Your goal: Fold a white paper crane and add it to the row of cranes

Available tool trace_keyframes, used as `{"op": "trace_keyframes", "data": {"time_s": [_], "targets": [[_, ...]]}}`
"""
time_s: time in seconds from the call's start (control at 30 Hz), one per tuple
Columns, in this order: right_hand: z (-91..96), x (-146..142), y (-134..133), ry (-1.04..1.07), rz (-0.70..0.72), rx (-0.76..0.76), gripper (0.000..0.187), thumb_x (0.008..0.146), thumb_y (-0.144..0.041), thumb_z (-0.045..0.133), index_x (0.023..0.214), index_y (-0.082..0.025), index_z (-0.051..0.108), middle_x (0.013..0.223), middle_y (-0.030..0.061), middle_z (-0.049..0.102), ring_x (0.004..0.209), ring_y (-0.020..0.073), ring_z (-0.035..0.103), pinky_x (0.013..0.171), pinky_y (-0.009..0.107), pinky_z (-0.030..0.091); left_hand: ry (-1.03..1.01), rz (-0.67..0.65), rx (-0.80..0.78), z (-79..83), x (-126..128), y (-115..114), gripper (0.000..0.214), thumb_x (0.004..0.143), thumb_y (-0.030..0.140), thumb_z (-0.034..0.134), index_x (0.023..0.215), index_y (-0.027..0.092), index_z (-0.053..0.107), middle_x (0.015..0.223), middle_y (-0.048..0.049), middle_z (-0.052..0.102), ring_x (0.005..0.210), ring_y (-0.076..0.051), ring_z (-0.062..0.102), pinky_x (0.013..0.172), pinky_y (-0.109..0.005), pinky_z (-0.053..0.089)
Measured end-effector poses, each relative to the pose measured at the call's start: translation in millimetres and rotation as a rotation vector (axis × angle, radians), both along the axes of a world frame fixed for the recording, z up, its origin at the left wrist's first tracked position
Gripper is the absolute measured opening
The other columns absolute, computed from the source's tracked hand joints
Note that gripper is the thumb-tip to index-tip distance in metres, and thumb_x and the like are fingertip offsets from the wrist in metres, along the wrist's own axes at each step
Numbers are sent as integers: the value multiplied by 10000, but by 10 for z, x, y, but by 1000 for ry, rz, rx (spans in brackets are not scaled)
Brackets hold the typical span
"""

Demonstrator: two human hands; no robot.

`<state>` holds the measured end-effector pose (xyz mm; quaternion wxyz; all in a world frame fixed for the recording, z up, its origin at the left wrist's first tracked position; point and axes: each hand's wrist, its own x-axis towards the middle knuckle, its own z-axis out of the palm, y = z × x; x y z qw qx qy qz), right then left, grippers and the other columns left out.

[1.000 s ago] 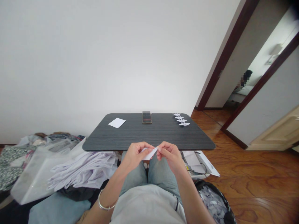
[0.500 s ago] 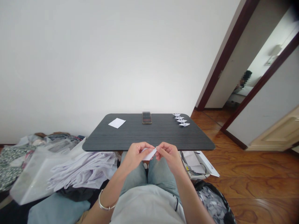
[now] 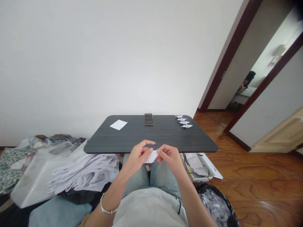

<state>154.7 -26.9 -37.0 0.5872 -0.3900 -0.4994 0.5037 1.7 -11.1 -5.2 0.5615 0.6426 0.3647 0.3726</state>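
Both my hands hold a small folded piece of white paper [image 3: 151, 156] over my lap, just in front of the near edge of the dark table [image 3: 132, 138]. My left hand [image 3: 137, 157] pinches its left end, with the index finger lifted and curved above it. My right hand [image 3: 170, 157] pinches the right end with thumb and fingertips. On the table lie a flat white sheet [image 3: 118, 124] at the back left, a phone [image 3: 149, 119] at the back middle and several small folded paper figures [image 3: 184, 121] in a row at the back right.
Piled clothes and plastic bags [image 3: 59, 170] lie on the left. A box of papers [image 3: 201, 165] sits under the table's right side, and a dark bin with paper scraps [image 3: 217, 205] stands lower right. A doorway [image 3: 258, 78] opens at right, with a person far inside.
My left index finger has lifted off the paper and curves above it. My right hand has slid slightly left and down along the paper. The table's contents are unchanged.
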Motion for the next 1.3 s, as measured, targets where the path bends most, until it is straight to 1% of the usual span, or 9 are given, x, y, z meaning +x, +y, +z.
{"op": "trace_keyframes", "data": {"time_s": [0.13, 0.27, 0.4, 0.67, 0.9, 1.07, 1.17, 1.3], "targets": [[-1, 29, 10, 16, -56, 25, 215, 693, -344, 674, 604, -162, 601, 479, -17, 593, 399, 94, 517, 414, 203, 425, -22, 11, -21, 12, -49, -1, 402, 795, 426, 525, 1083, 146, 517, 587, 24, 571, 484, -98, 533, 473, -198, 418], [11, 56, 12, 24, -80, 31, 209, 696, -339, 673, 606, -165, 600, 484, -13, 599, 404, 98, 523, 418, 207, 431, -67, 0, -31, 34, -81, 0, 418, 747, 409, 593, 1054, 133, 521, 580, 37, 547, 507, -102, 533, 510, -221, 452], [17, 49, 10, 31, -54, 16, 213, 687, -346, 683, 613, -164, 601, 485, -14, 602, 402, 97, 527, 415, 203, 436, -65, 24, -32, 51, -75, -4, 412, 726, 377, 627, 1034, 123, 522, 573, 40, 552, 501, -99, 528, 512, -220, 446], [33, -1, -5, 48, 44, -5, 233, 710, -344, 670, 597, -158, 586, 460, -20, 594, 375, 80, 505, 402, 184, 426, -32, 12, 39, 60, -63, -26, 328, 774, 314, 587, 1031, 124, 515, 590, 35, 568, 499, -88, 530, 505, -192, 403], [48, -3, -12, 20, 25, 11, 256, 719, -350, 654, 572, -163, 559, 427, -30, 561, 372, 78, 481, 400, 178, 394, 30, 20, 99, 67, -65, -52, 313, 810, 324, 532, 1054, 128, 519, 576, 30, 556, 518, -94, 513, 502, -186, 376], [43, -3, -18, -14, -6, 28, 271, 713, -359, 652, 562, -165, 535, 435, -34, 542, 381, 77, 460, 398, 179, 370, 18, 52, 102, 40, -37, -44, 338, 819, 358, 511, 1071, 133, 525, 520, 58, 480, 491, -88, 473, 479, -181, 339], [39, -12, -24, -21, -9, 27, 270, 711, -364, 651, 569, -170, 529, 442, -37, 531, 390, 78, 455, 404, 182, 374, -9, 66, 95, 25, 2, -53, 354, 793, 364, 551, 1064, 137, 526, 541, 63, 470, 499, -84, 468, 489, -182, 342], [35, -26, -30, -52, -12, 29, 277, 713, -379, 644, 572, -173, 524, 455, -34, 525, 401, 80, 452, 403, 183, 367, 12, 115, 123, 8, 48, -62, 366, 751, 316, 613, 1056, 135, 525, 567, 58, 499, 520, -80, 468, 503, -176, 336]]}}
